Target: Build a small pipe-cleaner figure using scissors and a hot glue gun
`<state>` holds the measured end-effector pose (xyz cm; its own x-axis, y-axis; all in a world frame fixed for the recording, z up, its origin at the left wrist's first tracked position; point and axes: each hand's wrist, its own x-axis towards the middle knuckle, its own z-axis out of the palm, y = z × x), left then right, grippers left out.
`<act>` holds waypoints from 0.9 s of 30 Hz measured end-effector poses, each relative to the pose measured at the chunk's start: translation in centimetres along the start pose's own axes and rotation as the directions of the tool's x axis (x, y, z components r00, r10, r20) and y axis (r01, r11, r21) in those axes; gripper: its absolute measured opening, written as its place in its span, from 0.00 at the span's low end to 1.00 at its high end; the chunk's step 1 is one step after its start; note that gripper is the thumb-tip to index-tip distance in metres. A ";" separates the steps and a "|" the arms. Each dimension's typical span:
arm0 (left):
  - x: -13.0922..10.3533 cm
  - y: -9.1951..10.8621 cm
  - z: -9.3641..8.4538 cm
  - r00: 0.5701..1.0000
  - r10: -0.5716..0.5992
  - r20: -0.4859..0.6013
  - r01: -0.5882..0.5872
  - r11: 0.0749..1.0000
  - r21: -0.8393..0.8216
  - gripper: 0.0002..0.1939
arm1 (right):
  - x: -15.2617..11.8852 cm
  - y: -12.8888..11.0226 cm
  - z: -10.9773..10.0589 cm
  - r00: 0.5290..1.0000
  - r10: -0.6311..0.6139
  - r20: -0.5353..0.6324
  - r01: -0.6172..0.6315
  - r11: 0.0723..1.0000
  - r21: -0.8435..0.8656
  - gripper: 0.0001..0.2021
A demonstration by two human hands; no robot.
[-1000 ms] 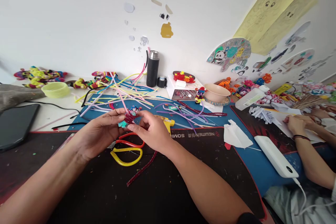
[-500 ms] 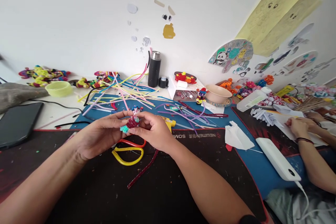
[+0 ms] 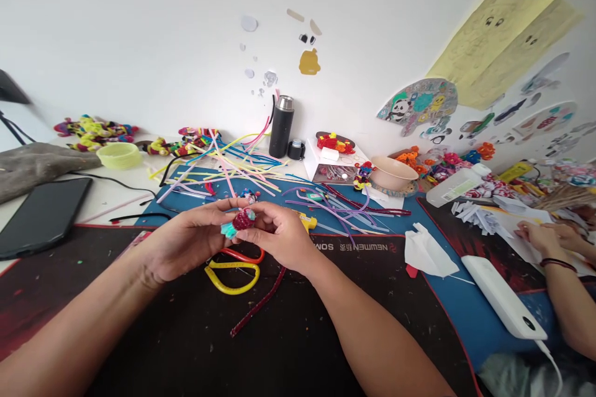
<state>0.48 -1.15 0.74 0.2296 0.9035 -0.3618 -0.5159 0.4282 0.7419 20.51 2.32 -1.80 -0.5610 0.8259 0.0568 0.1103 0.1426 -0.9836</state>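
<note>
My left hand and my right hand meet over the black mat, both closed on a small pipe-cleaner doll. Its body is dark red with turquoise ends; the blue and pale head lies on the far side, partly covered by fingers. A dark red pipe cleaner runs down from beneath my right hand; whether it joins the doll is hidden. Under my hands lie scissors with a yellow and a red handle loop, blades out of sight. Behind my right hand a yellow tool shows in part.
Loose pipe cleaners spread behind my hands, near a black flask and a beige bowl. A phone lies left. At right are crumpled tissue, a white power bank and another person's hands.
The view has shifted a little, so the table things appear farther right. The doll has turned between my fingers, with its dark red body facing me more and its head less visible.
</note>
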 end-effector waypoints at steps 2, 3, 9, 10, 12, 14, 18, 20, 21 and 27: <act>0.0 -0.1 0.1 0.999 0.020 0.031 -0.020 1.000 -0.003 0.21 | 0.0 -0.1 0.0 1.000 -0.011 0.000 0.011 0.999 0.043 0.22; 0.0 -0.2 0.2 0.998 0.032 0.047 -0.031 0.999 -0.007 0.21 | 0.0 -0.2 0.0 1.000 -0.018 0.004 0.018 0.997 0.076 0.22; 0.2 -0.8 0.0 0.992 0.056 0.111 -0.054 0.998 -0.020 0.20 | 0.3 0.1 0.0 1.000 0.000 0.021 -0.005 0.976 0.218 0.25; 0.2 -0.8 -0.1 0.993 0.058 0.104 -0.056 0.998 -0.020 0.20 | 0.4 0.2 0.0 1.000 0.001 0.022 -0.006 0.973 0.230 0.26; 0.4 -0.7 -0.3 0.995 0.060 0.080 -0.058 0.998 -0.027 0.20 | 0.4 0.5 0.0 1.000 -0.004 0.030 -0.004 0.967 0.253 0.25; 0.6 -0.6 -0.6 0.997 0.060 0.055 -0.058 0.998 -0.034 0.19 | 0.4 0.5 0.0 0.999 -0.013 0.047 0.000 0.961 0.276 0.24; 1.2 -0.4 -1.5 0.982 0.184 -0.045 -0.184 0.983 -0.010 0.20 | 0.2 -0.2 0.0 0.999 0.009 0.049 -0.025 0.937 0.348 0.23; 1.3 -0.3 -1.9 0.948 0.303 -0.092 -0.303 0.953 0.014 0.20 | 0.2 -0.6 0.1 0.998 0.039 0.039 -0.051 0.919 0.392 0.26; 1.3 -0.3 -2.0 0.927 0.360 -0.101 -0.359 0.933 0.030 0.20 | 0.2 -0.8 0.1 0.998 0.048 0.035 -0.059 0.910 0.410 0.27; 0.8 0.0 -0.9 0.857 0.507 -0.094 -0.491 0.858 0.152 0.15 | 0.3 -0.6 0.1 1.000 0.027 0.013 -0.030 0.885 0.464 0.25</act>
<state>-0.11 -0.49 -0.08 -0.1422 0.9897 0.0131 -0.4296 -0.0736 0.9000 20.20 2.48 -1.18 -0.5683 0.8223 0.0284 -0.2662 -0.1511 -0.9520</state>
